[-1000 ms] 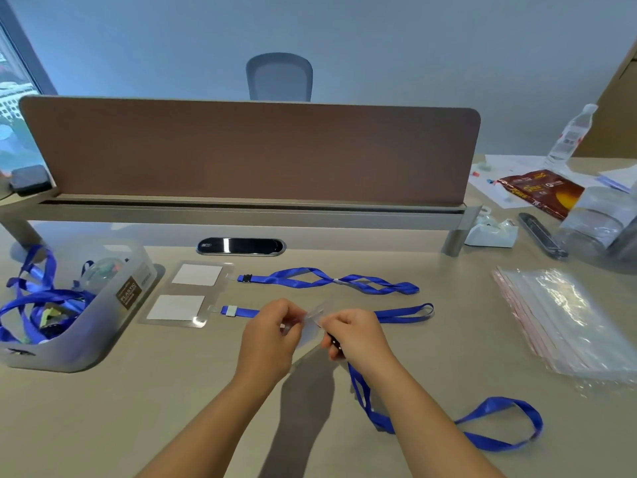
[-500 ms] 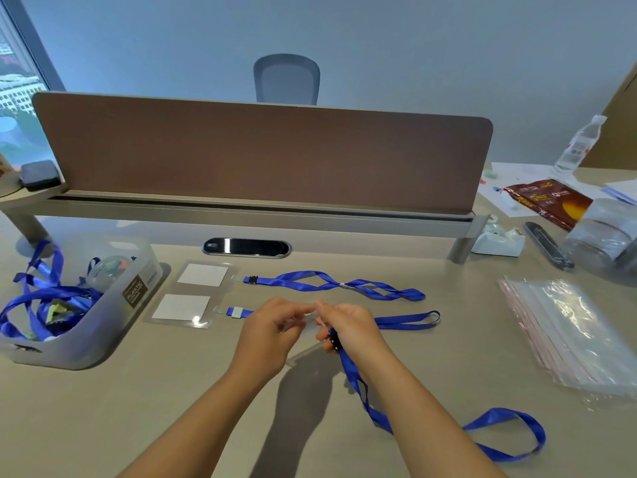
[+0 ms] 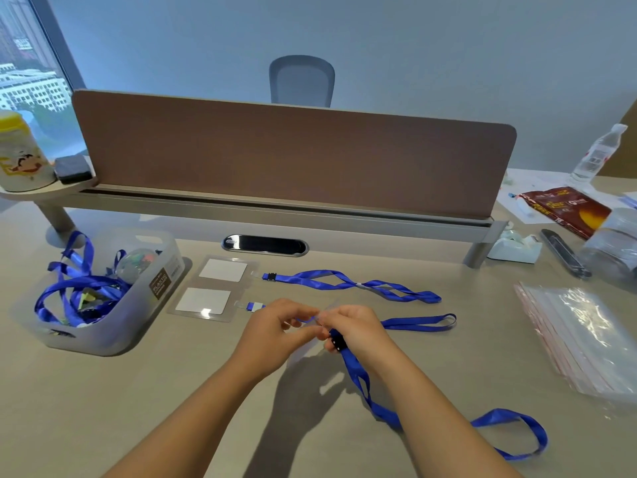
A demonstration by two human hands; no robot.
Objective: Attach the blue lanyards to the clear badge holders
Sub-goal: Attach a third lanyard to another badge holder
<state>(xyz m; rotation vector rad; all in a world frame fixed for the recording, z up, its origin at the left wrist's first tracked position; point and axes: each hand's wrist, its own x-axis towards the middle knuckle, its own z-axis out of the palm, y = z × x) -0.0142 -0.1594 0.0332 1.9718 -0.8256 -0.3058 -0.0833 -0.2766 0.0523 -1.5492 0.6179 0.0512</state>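
My left hand and my right hand meet above the desk, pinching a clear badge holder between them. My right hand also grips the black clip end of a blue lanyard that trails toward me and loops at the lower right. Two clear holders with white cards lie behind my hands, each joined to a blue lanyard: the far one and the near one.
A translucent bin with several blue lanyards stands at the left. A stack of clear zip bags lies at the right. A brown divider panel crosses the back. A tape dispenser, a snack packet and a water bottle sit far right.
My hands have drawn closer together around the clear holder. The clip end of the lanyard now sits lower, under my right hand. The view has shifted a little to the left.
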